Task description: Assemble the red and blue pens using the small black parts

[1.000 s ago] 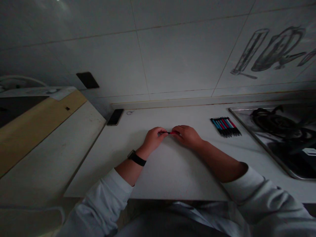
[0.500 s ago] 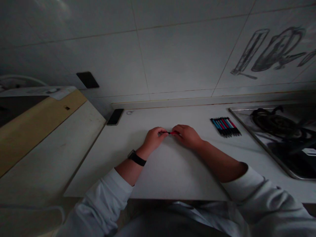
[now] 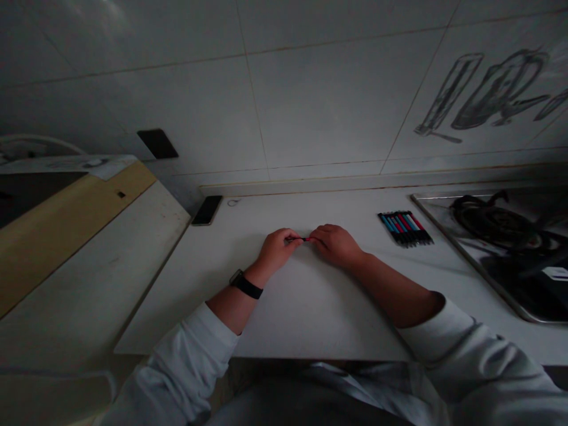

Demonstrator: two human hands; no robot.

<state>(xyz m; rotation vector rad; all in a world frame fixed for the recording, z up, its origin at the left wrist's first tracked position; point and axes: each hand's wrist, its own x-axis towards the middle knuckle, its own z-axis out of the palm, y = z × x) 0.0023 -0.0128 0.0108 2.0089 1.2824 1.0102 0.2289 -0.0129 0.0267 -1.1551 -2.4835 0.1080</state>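
Over the middle of the white countertop [image 3: 319,313], a slim red and black pen [image 3: 305,239] lies level between my two hands. My left hand [image 3: 277,248] pinches its dark end between thumb and fingers. Around the red end, the fingers of my right hand [image 3: 336,245] are closed and cover most of it. Only a short stretch of the pen shows between the hands. To the right, a row of several pens [image 3: 404,228] lies side by side, with blue, red and white barrels and black lower parts.
A gas stove [image 3: 497,236] with a metal rim stands at the right. At the back left lies a phone [image 3: 207,210] beside a small ring-shaped item [image 3: 233,202]. A tiled wall [image 3: 323,112] rises behind, and a pale cabinet-like box [image 3: 102,236] borders the left side.
My right fingers have closed further over the pen's red end, so less red shows. My left hand has stayed in place.
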